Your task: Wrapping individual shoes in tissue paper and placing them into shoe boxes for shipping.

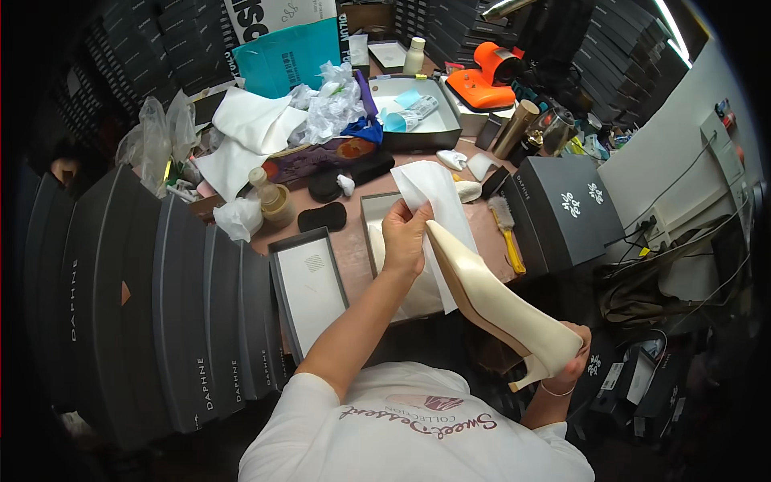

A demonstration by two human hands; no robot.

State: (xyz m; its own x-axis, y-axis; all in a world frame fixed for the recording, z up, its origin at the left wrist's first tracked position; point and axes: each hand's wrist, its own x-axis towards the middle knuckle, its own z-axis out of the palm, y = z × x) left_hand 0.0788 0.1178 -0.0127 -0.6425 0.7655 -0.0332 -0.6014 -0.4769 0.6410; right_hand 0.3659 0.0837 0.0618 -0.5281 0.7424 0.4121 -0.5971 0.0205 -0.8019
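Stacked dark grey shoeboxes (173,313) stand well to the left of the cream high-heeled pump (504,304). A shallow grey box tray (312,281) lies on the surface (486,243), left of the pump. The left hand (405,239) is clamped on a white paper sheet (430,189) at the pump's toe. The pump hangs between both hands, toe upward, heel outward. A yellow-handled brush (507,234) lies beyond the pump. The right hand (577,353) is closed around the pump's heel end. A closed grey shoebox (562,205) sits beyond the pump, to its right.

Cream high-heeled shoe (498,297), pointed toe, tilted, heel toward lower right; white sheet (442,195) behind toe.
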